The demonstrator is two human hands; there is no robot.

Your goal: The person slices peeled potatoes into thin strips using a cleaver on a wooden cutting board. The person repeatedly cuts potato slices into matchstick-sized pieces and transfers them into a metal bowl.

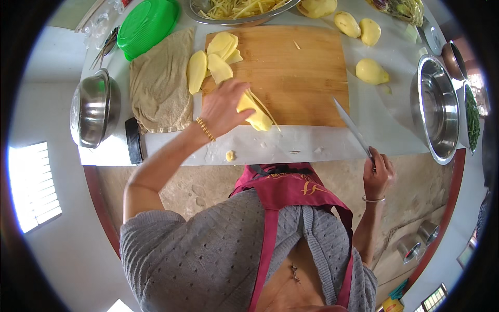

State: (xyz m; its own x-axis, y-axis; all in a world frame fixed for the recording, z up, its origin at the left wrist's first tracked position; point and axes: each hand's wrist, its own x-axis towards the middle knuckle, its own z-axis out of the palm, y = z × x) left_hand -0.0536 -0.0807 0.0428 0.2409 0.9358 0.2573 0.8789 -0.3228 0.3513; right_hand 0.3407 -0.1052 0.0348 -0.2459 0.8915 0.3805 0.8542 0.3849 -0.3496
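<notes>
My left hand (226, 102), with a gold bracelet at its wrist, lies over a stack of peeled potato slices (254, 111) near the front of the wooden cutting board (288, 78). Its thumb and fingers span the stack and hide its left end. Thin potato strips (269, 111) lie along the stack's right side. In my right hand (379, 171) is the handle of a kitchen knife (353, 126), held off the board's right front corner, blade slanting up and left. More wide potato slices (220, 58) overlap at the board's left edge.
A metal bowl of potato strips (241, 21) stands behind the board. Whole peeled potatoes (372, 71) lie to the right, near a steel basin (438, 109). A cloth (163, 85), a green plastic basket (146, 29) and a steel bowl (93, 109) are left. A potato scrap (230, 156) lies near the table edge.
</notes>
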